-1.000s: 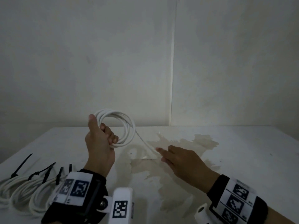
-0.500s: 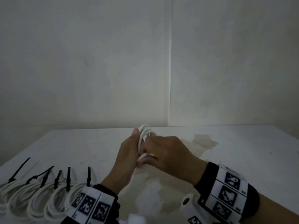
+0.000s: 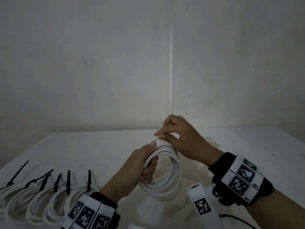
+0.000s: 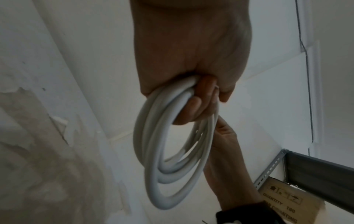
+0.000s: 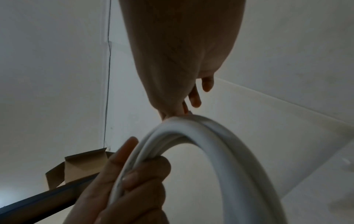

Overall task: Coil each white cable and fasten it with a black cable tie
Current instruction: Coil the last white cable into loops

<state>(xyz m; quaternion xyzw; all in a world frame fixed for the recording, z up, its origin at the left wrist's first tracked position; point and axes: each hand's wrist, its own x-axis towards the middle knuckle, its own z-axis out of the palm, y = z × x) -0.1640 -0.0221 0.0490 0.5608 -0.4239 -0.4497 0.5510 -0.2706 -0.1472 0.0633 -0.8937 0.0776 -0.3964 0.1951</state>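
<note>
A white cable [image 3: 171, 176] hangs as a coil of several loops above the middle of the table. My left hand [image 3: 145, 164] grips the coil's left side, fingers curled through the loops [image 4: 172, 151], thumb on top. My right hand [image 3: 175, 134] is just above the coil and pinches the cable's free end [image 3: 156, 138] between thumb and forefinger; the other fingers are spread. In the right wrist view the coil [image 5: 220, 144] arcs below the pinching fingertips. Several coiled cables [image 3: 49, 200] with black cable ties [image 3: 68, 180] lie in a row at the front left.
The white table [image 3: 247, 146] has a brownish stain around its middle and meets white walls at the back. A cardboard box [image 5: 76, 165] and a grey metal shelf frame [image 4: 316, 169] show in the wrist views. A thin black wire [image 3: 237, 219] lies at the front right.
The right hand went from the table to the coil, took the free end and lifted it above the loops. The left hand brought the coil toward the middle and turned it to face me.
</note>
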